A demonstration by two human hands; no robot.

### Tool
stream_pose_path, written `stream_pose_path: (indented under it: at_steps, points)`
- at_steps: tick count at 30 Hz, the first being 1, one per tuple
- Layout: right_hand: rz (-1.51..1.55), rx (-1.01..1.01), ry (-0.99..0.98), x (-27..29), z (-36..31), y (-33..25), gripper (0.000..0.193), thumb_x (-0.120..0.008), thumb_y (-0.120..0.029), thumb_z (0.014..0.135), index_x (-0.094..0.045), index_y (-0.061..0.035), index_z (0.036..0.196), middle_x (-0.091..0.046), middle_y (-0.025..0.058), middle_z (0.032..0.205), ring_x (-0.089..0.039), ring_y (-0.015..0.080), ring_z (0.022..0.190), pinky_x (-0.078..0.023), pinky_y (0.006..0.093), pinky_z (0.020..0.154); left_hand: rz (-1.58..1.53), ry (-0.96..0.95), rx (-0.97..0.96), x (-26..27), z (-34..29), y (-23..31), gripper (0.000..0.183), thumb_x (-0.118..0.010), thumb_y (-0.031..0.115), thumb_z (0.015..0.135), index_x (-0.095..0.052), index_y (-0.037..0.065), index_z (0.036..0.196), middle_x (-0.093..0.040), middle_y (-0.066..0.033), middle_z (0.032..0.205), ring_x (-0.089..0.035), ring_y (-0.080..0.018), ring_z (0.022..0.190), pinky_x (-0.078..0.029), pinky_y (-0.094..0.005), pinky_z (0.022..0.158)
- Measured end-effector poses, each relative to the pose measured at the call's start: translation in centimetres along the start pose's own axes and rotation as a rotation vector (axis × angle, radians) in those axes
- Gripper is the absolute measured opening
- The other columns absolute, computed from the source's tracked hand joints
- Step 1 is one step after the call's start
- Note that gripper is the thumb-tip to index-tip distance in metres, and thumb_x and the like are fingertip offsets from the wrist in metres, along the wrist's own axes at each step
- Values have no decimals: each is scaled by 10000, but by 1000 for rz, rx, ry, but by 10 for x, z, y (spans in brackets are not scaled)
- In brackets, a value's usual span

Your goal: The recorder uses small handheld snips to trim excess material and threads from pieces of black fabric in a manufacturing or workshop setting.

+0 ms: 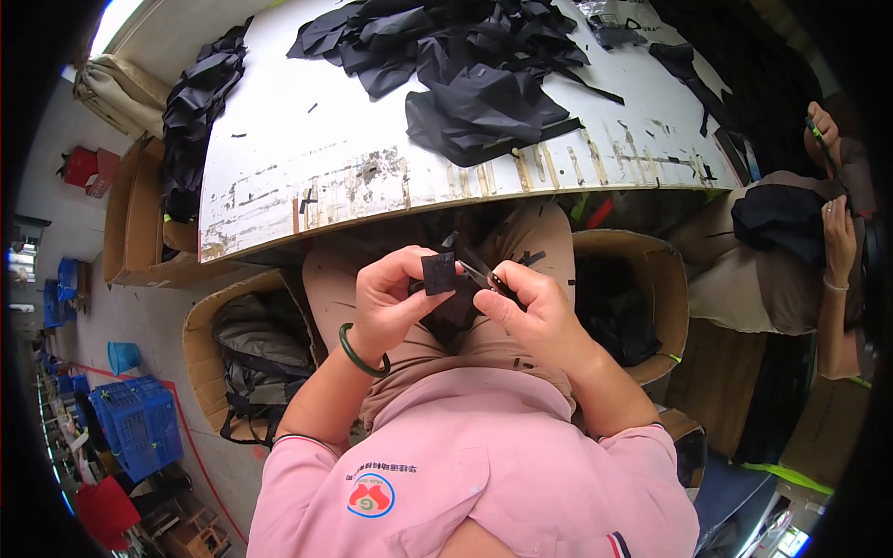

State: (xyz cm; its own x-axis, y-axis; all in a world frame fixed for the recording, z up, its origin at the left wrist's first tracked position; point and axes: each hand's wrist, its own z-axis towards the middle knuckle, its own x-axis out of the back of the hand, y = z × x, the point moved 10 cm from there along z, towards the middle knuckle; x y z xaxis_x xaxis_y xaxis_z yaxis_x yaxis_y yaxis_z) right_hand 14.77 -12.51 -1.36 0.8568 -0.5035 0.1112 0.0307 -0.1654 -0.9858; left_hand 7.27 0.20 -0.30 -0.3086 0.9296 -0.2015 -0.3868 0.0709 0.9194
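Above my lap, my left hand (383, 296), with a dark green bangle (357, 355) at its wrist, pinches a small flat piece of black fabric (438, 273) between thumb and fingers. Close by on the right, my right hand (541, 312) grips thread snips (475, 272); their metal blades point left toward the fabric's edge. Whether the blades touch it I cannot tell. Small black scraps (530, 258) lie on my trousers around the hands, and darker cloth shows below them between my legs.
A worn white table (307, 130) spans the far side, bearing a heap of black fabric (484, 102). Cardboard boxes stand left (205, 358) and right (665, 307) of my legs. At the far right sits another person (837, 232) with black cloth. Blue crates (135, 423) stand left.
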Motion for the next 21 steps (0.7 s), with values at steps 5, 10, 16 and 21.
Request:
stream_pose_path:
  at_steps: [5,10,16,21]
  points:
    - [6,-53,-81,4,1,-1,294,-684,-287,886,-572,-28,801,-457,-29,628,-392,52,598,-341,250,516,-331,-71,220,-5,-1,-21,122,-654,-98,784,-615,4,840,-639,-98,969,-612,-150,904,-486,-283,836]
    - [-36,-74,-125,5,1,-2,324,-697,-316,870,-574,-27,789,-459,-18,615,-394,60,580,-346,261,509,-389,-126,235,-11,-2,-23,132,-657,-99,778,-611,10,837,-637,-99,971,-596,-144,894,-477,-271,815]
    - [-356,66,-122,8,1,-23,379,-720,-368,833,-561,-30,772,-520,92,576,-482,186,491,-383,322,486,-387,-185,287,-15,-7,-31,119,-661,-84,784,-609,9,838,-632,-90,961,-582,-137,882,-469,-262,800]
    - [-437,52,-91,15,0,-23,395,-728,-382,816,-557,-28,775,-554,123,589,-526,258,496,-405,355,492,-358,-199,311,-18,-7,-32,106,-667,-67,791,-620,3,854,-634,-90,964,-580,-134,893,-466,-257,796]
